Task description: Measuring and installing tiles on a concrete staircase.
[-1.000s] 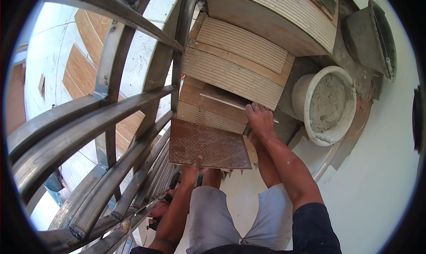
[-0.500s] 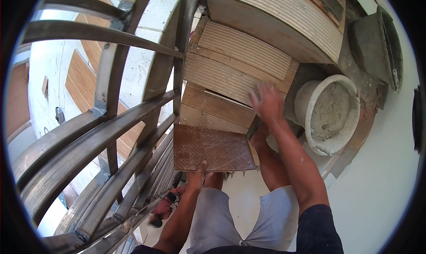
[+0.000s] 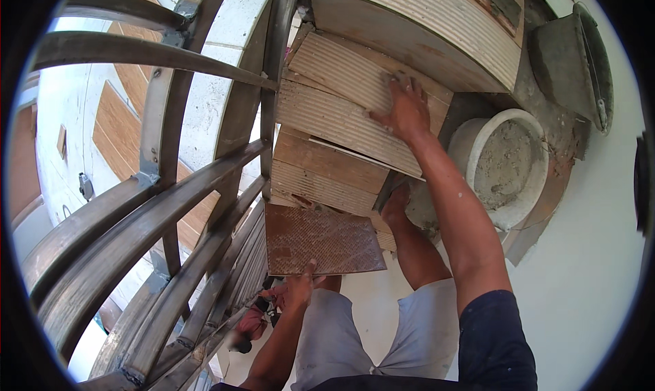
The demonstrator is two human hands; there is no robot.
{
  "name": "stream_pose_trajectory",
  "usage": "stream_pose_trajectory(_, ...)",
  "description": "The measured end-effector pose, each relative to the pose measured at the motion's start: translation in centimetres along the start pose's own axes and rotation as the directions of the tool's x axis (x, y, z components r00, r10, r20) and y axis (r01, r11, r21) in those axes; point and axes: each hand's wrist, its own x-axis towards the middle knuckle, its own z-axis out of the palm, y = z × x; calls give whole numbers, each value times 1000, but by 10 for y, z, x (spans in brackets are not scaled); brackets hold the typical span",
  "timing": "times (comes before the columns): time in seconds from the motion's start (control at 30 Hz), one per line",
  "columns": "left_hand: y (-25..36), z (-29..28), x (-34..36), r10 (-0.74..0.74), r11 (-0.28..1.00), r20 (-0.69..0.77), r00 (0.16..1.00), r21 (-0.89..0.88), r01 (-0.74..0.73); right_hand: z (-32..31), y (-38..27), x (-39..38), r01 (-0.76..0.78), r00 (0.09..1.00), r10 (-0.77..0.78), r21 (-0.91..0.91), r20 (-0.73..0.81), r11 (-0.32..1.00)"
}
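Observation:
My left hand [image 3: 301, 285] grips the lower edge of a brown tile [image 3: 327, 234] whose upward face is textured, held low over the stairs at the centre. My right hand [image 3: 406, 108] is higher up, fingers spread on a ribbed beige tile [image 3: 334, 70] lying askew on a step. Below it is another ribbed step board [image 3: 348, 130], with a dark gap along its lower edge and a brown wood-look strip [image 3: 321, 160] beneath.
A metal railing [image 3: 205, 172] runs along the left, with wood-look tiles [image 3: 119, 128] beyond. A mortar bucket [image 3: 498, 166] and a dark tilted bucket [image 3: 566, 63] stand right, beside a pale wall [image 3: 573, 282]. A co-worker in red [image 3: 252, 323] is far below.
My right hand has moved up from the middle board's lower edge to the upper ribbed tile, which now sits askew. My left hand and brown tile have shifted slightly.

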Motion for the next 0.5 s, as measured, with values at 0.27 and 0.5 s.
stream_pose_trajectory(0.27, 3, -4, 1, -21, 997, -24, 1000, 73, 22, 16, 5, -41, 129, 983, -129, -8, -129, 992)
stream_pose_trajectory(0.5, 4, -12, 4, -46, 998, -7, 999, 50, 46, 82, 0, -170, 279, 952, -285, -66, -114, 958)
